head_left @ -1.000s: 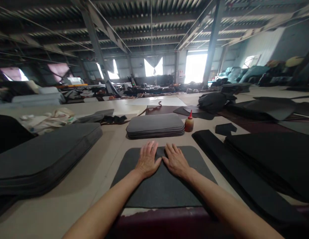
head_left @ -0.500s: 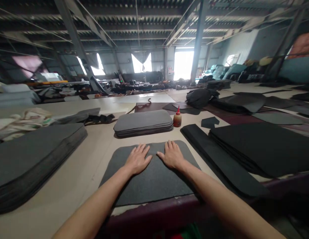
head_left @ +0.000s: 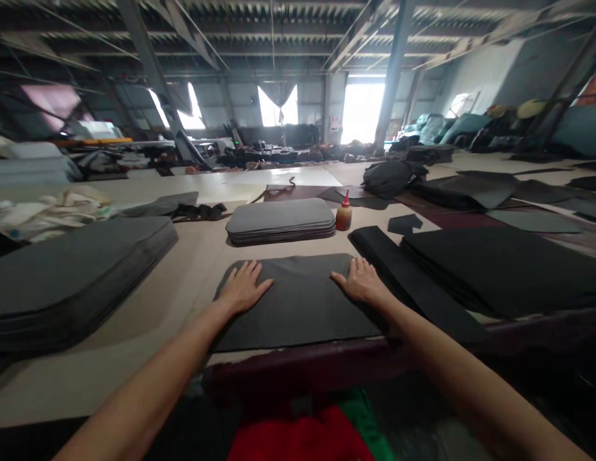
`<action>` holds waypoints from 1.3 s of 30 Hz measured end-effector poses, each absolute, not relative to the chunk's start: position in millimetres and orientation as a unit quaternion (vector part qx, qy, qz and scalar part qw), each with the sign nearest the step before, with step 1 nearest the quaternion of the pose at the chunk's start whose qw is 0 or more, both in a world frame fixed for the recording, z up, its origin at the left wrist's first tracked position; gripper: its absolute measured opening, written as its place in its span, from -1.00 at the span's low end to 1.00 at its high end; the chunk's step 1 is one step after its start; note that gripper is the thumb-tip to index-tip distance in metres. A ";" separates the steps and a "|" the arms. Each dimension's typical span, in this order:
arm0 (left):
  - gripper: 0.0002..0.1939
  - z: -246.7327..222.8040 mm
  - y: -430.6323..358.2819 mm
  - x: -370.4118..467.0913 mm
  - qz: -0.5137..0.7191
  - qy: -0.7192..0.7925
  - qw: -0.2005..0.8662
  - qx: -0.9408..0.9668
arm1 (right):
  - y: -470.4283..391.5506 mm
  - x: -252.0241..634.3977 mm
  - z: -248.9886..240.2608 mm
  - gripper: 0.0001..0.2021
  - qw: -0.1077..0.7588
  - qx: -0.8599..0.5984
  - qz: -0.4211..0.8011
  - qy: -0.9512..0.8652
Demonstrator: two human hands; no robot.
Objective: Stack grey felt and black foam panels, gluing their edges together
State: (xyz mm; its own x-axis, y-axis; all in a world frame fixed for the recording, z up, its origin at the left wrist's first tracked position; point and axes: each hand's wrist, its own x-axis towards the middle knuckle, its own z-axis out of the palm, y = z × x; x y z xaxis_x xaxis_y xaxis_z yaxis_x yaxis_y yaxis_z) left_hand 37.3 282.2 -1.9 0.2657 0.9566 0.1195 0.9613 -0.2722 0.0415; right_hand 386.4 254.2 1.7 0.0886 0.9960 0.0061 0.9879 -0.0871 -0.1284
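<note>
A dark grey sheet [head_left: 298, 307] with rounded far corners lies flat at the table's near edge. My left hand [head_left: 244, 285] rests palm down on its far left part, fingers spread and thumb pointing inward. On the far right corner of the sheet lies my right hand [head_left: 361, 280], also flat, its thumb out to the left. Neither hand grips anything. Just beyond the sheet sits a neat stack of grey rounded pieces [head_left: 281, 219], with a red-tipped glue bottle [head_left: 344, 216] standing at its right end.
Thick stacks of dark sheets flank me, one at the left [head_left: 72, 275] and one at the right [head_left: 509, 266]. A long folded black piece [head_left: 413, 282] lies beside the right stack. Farther back are a dark bundle [head_left: 390, 179] and a crumpled whitish cloth [head_left: 52, 214].
My hands have slid apart over the sheet, the left one toward its left side and the right one toward its right corner. The view has tilted, showing red and green cloth below.
</note>
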 end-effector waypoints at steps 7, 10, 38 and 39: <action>-0.39 12.5 253.3 17.9 -0.094 -0.538 0.046 -0.837 | 241.4 348.8 18.1 -0.16 0.120 -0.629 0.018 -0.768; -0.47 13.4 256.7 43.8 -0.098 -0.479 0.029 -0.872 | 243.9 298.3 25.5 -0.26 0.130 -0.527 0.066 -0.837; -0.38 -2.7 259.4 65.0 -0.102 -0.502 0.034 -0.858 | 287.1 291.6 6.9 -0.24 0.121 -0.572 0.066 -0.809; -0.38 -1.5 258.8 65.2 -0.097 -0.505 0.035 -0.857 | 286.9 305.4 5.5 -0.21 0.119 -0.597 0.062 -0.791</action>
State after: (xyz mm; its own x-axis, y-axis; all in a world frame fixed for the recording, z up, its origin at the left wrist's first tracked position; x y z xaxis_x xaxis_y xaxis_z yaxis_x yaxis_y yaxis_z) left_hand 65.2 258.8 -1.5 0.4704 0.8592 0.2011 0.8727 -0.4868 0.0387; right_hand 305.4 286.9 5.5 -0.2598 0.9589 0.1137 0.9293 0.2803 -0.2403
